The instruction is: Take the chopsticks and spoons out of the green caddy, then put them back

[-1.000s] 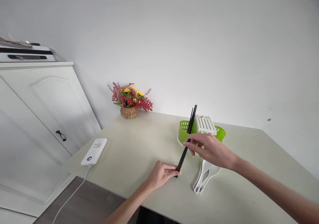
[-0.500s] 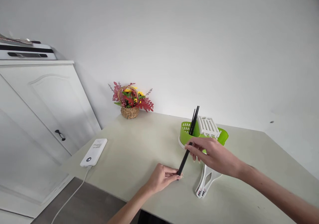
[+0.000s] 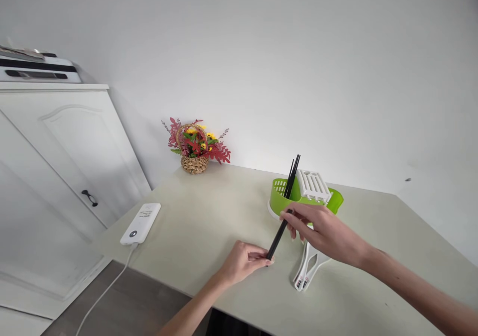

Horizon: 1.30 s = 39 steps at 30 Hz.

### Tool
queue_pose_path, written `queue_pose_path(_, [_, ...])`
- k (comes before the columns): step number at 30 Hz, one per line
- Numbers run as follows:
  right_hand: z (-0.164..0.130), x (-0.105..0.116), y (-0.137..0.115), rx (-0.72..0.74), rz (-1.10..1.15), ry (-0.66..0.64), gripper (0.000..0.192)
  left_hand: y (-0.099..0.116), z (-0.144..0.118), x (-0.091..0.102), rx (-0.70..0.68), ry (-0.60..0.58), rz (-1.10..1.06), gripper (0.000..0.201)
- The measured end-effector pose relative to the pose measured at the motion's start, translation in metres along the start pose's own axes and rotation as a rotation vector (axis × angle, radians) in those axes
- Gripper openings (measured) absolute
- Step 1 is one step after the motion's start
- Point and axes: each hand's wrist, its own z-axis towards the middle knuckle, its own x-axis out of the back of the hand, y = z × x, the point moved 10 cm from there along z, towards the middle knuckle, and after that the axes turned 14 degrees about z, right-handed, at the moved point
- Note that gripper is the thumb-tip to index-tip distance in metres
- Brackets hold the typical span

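Black chopsticks (image 3: 278, 237), bunched together, slant between my two hands just above the table. My left hand (image 3: 244, 262) pinches their lower end between thumb and fingers. Closed round their upper end is my right hand (image 3: 317, 230). Behind it stands a green utensil holder (image 3: 277, 202) with a white slotted rack (image 3: 312, 184) on top. More black chopsticks (image 3: 292, 176) lean upright in its left compartment. White utensils (image 3: 308, 271) with labelled handle ends lie below my right hand, which hides their far ends.
A wicker basket (image 3: 194, 165) of artificial flowers stands at the back against the wall. On the left edge of the table (image 3: 209, 211) lies a white power bank (image 3: 141, 223), its cable (image 3: 108, 293) hanging off the edge. A white cabinet (image 3: 70, 142) is at far left.
The whole view has shifted slightly. Both hands keep their hold on the chopsticks, which sit at almost the same slant.
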Motion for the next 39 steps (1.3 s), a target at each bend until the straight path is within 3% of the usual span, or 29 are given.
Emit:
queue_pose_path(22, [-0.013,0.005,0.0,-0.04,-0.032,0.039,0.043,0.001,-0.001,-0.002,0.006,0.023,0.033,0.04])
queue_pose_path(26, [-0.009,0.043,-0.006,-0.015,0.019,0.142,0.045,0.003,-0.001,0.007,-0.042,0.111,0.136,0.041])
queue_pose_path(31, [-0.003,0.133,-0.019,0.008,0.021,0.491,0.048,0.004,-0.001,0.01,-0.066,0.139,0.23,0.041])
queue_pose_path(33, [0.0,0.156,-0.023,0.012,-0.038,0.61,0.048,0.005,-0.001,0.009,-0.073,0.13,0.251,0.039])
queue_pose_path(36, [0.015,0.166,-0.014,-0.006,-0.126,0.653,0.049,0.007,-0.002,0.008,-0.084,0.125,0.261,0.038])
queue_pose_path(39, [0.043,0.158,0.015,-0.058,-0.161,0.578,0.049,0.008,-0.002,0.008,-0.091,0.127,0.267,0.039])
